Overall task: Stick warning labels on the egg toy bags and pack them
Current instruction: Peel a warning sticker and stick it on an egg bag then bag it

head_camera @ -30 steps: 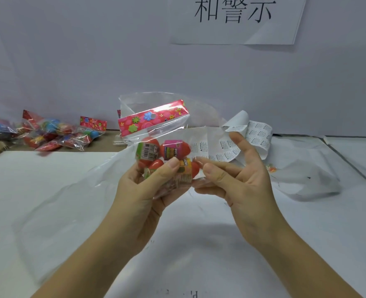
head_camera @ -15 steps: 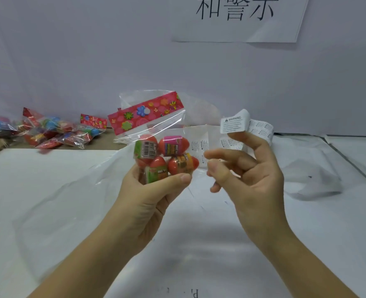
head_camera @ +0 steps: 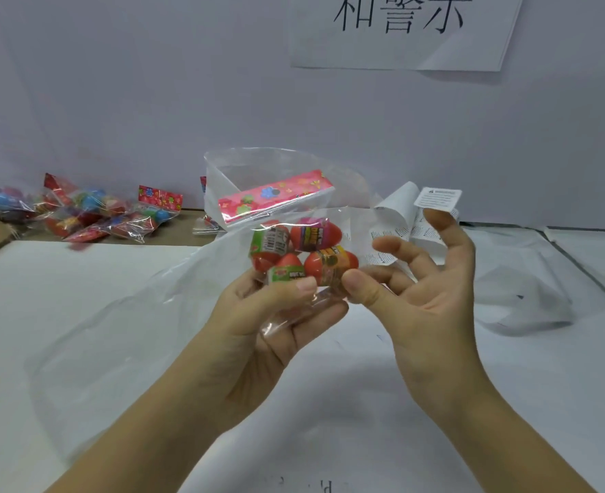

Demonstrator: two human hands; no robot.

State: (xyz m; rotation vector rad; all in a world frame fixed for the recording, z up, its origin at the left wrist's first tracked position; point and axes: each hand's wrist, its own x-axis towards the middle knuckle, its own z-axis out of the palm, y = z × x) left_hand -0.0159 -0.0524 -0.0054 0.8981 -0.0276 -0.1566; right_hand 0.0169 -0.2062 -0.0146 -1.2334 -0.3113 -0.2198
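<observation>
Centrally, the left hand (head_camera: pixel 258 336) grips the egg toy bag (head_camera: pixel 304 250) by its lower part, holding it upright above the bench (head_camera: pixel 365 403) with its pink flowered header card (head_camera: pixel 276 197) on top; the right hand (head_camera: pixel 425 304) is spread just beside it, thumb touching the bag's lower right corner, a warning label (head_camera: pixel 438 199) stuck to the raised index fingertip. Behind the hands a curled label sheet (head_camera: pixel 393 215) sits on the bench; a large clear bag (head_camera: pixel 116 332) spreads to the left; a pile of toy bags (head_camera: pixel 91 218) lies at the far left by the wall.
</observation>
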